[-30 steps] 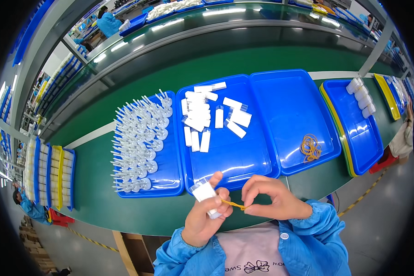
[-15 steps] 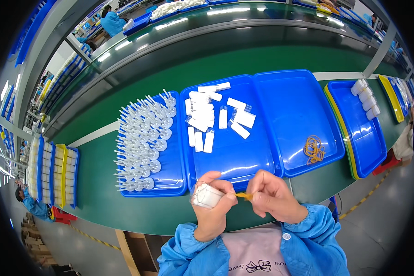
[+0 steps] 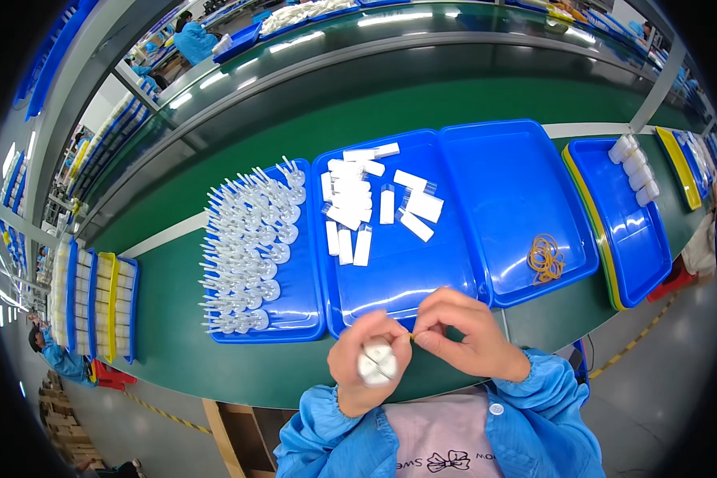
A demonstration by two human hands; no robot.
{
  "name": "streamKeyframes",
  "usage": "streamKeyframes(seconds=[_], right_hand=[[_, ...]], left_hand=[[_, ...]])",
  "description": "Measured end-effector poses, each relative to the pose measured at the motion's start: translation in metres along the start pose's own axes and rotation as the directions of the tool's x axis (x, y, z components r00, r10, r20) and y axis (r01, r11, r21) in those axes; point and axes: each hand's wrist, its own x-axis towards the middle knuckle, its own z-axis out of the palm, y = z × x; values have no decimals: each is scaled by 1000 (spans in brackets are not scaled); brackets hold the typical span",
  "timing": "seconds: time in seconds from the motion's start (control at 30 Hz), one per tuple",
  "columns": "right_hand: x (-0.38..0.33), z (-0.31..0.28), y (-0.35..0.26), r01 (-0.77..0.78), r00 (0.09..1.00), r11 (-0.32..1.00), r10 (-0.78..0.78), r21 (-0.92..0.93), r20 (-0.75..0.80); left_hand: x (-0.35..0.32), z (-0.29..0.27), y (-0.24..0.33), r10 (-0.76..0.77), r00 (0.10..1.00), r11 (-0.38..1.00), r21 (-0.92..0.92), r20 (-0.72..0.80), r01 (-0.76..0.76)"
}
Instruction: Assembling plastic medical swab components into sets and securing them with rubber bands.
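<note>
While blue tray [image 3: 510, 179] holds bands [image 3: 545, 260] | neighbouring tray [image 3: 414, 267]: white pieces [image 3: 348, 195]

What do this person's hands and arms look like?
The left hand and right hand are bare, without gloves. Both arms are covered by loose, wrinkly, bright blue sleeves, gathered in at the wrists. I can't see any pictures or markings on the sleeves.

One left hand [image 3: 366, 354], one right hand [image 3: 474, 338], one white bundle [image 3: 377, 365]. Three blue trays [image 3: 510, 187] side by side on one worktop [image 3: 167, 295]; one more tray [image 3: 625, 239], at right, has four white rolls [image 3: 635, 164]. White packs [image 3: 387, 205]: over a dozen. Clear bulbs [image 3: 277, 252]: dozens. Heaped rubber bands [image 3: 544, 259]: several, uncountable.
</note>
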Motion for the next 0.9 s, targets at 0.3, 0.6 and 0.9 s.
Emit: streamKeyframes(seconds=[0.3,0.6,0.9], right_hand=[[-9,-15,11,-218,914,975,219,-44,340],[-12,-17,1,-317,941,723,319,614,111],[-13,-6,-1,-133,989,861,151,491,4]], left_hand=[[8,-21,-10,-204,878,979,-113,-432,172],[-13,5,3,-337,921,823,-413,196,389],[-10,7,6,-320,939,883,-320,129,345]])
